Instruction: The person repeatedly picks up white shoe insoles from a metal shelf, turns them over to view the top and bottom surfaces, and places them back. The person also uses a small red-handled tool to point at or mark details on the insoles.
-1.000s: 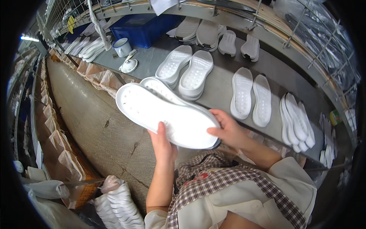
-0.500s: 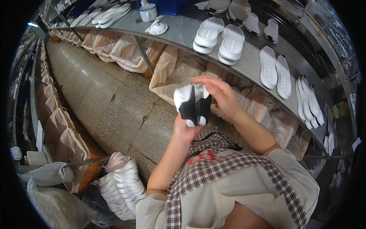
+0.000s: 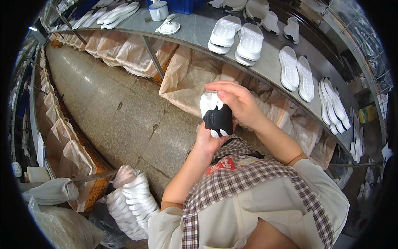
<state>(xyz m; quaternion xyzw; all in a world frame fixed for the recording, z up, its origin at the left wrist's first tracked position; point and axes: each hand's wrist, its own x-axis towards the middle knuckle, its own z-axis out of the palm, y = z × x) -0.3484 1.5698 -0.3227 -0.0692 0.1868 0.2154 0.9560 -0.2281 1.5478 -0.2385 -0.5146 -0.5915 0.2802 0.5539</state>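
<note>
We hold 2 black-and-white shoe soles (image 3: 219,120) end toward us near the middle of our view, pressed side by side and touching. Our left hand (image 3: 208,139) is clamped around their lower part from underneath — some of its fingers are hidden behind them. Our right hand (image 3: 238,101) arches over their top and their 1 o'clock side, fingers extended and close together; we cannot tell whether it grips them or merely rests there.

Taking the held pair as the clock's centre, we have a white mug (image 3: 158,13) at 11 o'clock on the grey table (image 3: 192,31), with a white lid (image 3: 168,28) just beside it. From 12 to 1 o'clock we see 2 short stacks of white soles (image 3: 250,40); at 2 o'clock, a flat-lying white pair (image 3: 289,68). Between 7 and 8 o'clock — well below the table — sits a bundle of nested white pieces (image 3: 134,199).
</note>
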